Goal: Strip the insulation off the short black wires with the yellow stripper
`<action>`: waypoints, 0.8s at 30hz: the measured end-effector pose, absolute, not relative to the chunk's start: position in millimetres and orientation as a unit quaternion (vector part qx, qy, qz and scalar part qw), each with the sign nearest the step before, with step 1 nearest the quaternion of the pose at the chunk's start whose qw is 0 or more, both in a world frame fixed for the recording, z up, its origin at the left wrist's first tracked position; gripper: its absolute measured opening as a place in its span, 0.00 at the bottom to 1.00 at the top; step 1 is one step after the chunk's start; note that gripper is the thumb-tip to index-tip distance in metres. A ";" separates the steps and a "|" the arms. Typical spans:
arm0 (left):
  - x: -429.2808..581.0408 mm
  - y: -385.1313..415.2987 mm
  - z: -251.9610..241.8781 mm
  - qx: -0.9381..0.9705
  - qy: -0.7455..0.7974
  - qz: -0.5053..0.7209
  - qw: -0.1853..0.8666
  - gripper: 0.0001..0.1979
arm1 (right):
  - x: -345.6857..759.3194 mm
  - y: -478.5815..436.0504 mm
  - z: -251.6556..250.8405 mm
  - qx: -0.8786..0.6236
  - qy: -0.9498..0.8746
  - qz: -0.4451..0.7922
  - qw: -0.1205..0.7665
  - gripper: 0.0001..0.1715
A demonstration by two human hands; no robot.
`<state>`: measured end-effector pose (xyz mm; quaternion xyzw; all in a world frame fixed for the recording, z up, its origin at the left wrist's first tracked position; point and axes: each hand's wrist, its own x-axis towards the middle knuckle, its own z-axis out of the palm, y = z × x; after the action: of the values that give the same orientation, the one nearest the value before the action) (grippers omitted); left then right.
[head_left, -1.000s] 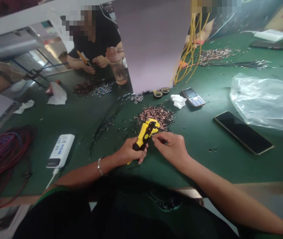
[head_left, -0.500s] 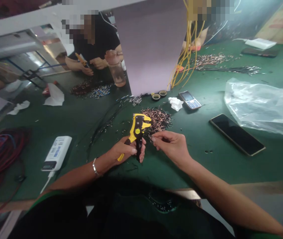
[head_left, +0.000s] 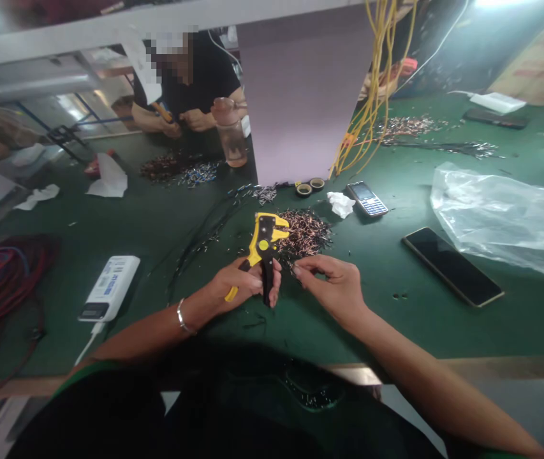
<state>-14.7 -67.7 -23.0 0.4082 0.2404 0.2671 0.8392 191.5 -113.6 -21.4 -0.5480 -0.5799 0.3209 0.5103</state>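
My left hand (head_left: 247, 280) is wrapped round the handles of a yellow and black wire stripper (head_left: 264, 245), whose jaws point up and to the right. Just right of the tool, my right hand (head_left: 331, 284) is closed in a pinch, thumb against forefinger; what sits between the fingertips is too small to make out. Behind the stripper's jaws lies a pile of short wire pieces (head_left: 307, 231), dark with coppery ends. Some long black wires (head_left: 198, 242) stretch over the green table to the left of the tool.
A smartphone (head_left: 452, 266), a keypad phone (head_left: 367, 199), crumpled tissue (head_left: 341, 204) and a plastic bag (head_left: 501, 217) lie to the right. On the left are a white power bank (head_left: 111, 288) and coiled red cable (head_left: 1, 287). A pale partition (head_left: 300, 102) stands ahead; co-workers sit beyond.
The view has shifted slightly. My left hand keeps its grip on the wire stripper, and my right hand stays pinched beside it. Across the table, a co-worker's hands have moved a little.
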 end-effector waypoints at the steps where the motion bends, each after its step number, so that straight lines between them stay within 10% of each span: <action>1: -15.3 -67.5 -20.0 0.413 0.240 0.276 0.834 0.21 | 191.3 -114.3 -21.7 -0.544 -0.596 0.303 0.508 0.07; 24: -16.8 -71.5 2.2 0.481 0.262 0.337 0.765 0.21 | 187.6 -114.5 -31.7 -0.529 -0.658 0.237 0.482 0.09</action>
<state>-16.8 -71.5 2.2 0.4812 0.2622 0.3375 0.7654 187.6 -114.5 -31.7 -0.5285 -0.6575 0.2366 0.4820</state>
